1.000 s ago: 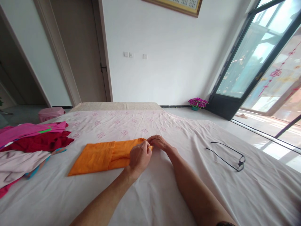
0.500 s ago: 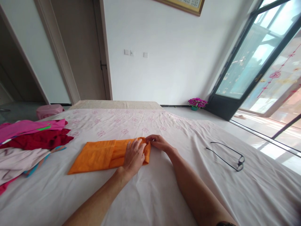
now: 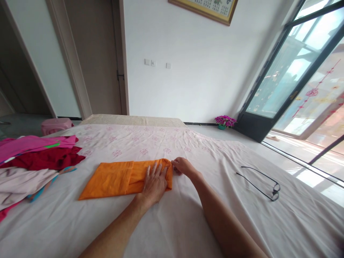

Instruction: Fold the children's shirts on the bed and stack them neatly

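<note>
A folded orange garment (image 3: 107, 179) lies as a long flat strip on the bed in front of me; its exact kind does not show. My left hand (image 3: 155, 182) rests flat on its right part, palm down, with the fingers apart. At the far right corner of the strip, my right hand (image 3: 185, 167) is closed, thumb and forefinger pinching the folded edge. Its other fingers are curled under and partly hidden. Between the two hands the cloth is a little bunched along the right end.
On the left is a heap of clothes, with a pink garment (image 3: 40, 145), a dark red one (image 3: 53, 159) and a pale one (image 3: 24, 182). Black-framed glasses (image 3: 274, 191) lie to the right on the white sheet (image 3: 166, 233). Beyond the bed are a pink stool (image 3: 57, 126) and potted flowers (image 3: 225, 121).
My left hand has flattened and spread on the orange garment. My right hand has shifted slightly right, at the corner, and the right end looks straighter.
</note>
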`<state>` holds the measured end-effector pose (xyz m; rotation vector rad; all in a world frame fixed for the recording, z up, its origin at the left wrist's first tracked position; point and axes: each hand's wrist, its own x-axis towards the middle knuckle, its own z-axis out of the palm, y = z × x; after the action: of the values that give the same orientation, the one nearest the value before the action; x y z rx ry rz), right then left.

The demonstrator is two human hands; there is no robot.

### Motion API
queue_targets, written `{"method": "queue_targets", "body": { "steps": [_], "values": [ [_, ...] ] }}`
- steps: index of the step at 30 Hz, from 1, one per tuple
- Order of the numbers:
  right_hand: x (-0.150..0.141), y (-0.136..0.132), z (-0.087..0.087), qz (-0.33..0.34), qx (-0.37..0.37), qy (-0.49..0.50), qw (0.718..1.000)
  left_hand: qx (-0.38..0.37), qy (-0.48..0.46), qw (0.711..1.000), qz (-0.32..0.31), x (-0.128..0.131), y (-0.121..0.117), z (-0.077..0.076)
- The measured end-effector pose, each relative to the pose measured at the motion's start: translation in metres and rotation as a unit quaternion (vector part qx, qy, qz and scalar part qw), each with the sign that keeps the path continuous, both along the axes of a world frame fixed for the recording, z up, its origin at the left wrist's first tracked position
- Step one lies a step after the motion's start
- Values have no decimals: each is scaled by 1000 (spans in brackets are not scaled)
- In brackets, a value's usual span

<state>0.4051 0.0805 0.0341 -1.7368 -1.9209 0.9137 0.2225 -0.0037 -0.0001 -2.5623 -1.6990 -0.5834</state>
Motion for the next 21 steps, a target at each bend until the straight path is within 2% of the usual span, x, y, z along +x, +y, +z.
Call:
{"method": "queue_targets", "body": {
  "steps": [3, 8, 14, 18, 21],
  "values": [
    [-10, -10, 5, -4, -16, -28, 999, -21, -5, 1000, 13, 2, -2, 4],
    [-29, -25, 6, -73, 71, -130, 986, -41, -20, 998, 47, 6, -9, 16],
    [-43, -32, 1, -140, 67, -113, 981, -32, -48, 995, 86, 7, -13, 24],
    [-51, -33, 1, -157, 54, -99, 981, -25, -52, 994, 92, -4, -16, 31],
    [-63, -34, 8, -154, 83, -125, 977, -2, -51, 996, 79, -25, -20, 40]
  ]
}}
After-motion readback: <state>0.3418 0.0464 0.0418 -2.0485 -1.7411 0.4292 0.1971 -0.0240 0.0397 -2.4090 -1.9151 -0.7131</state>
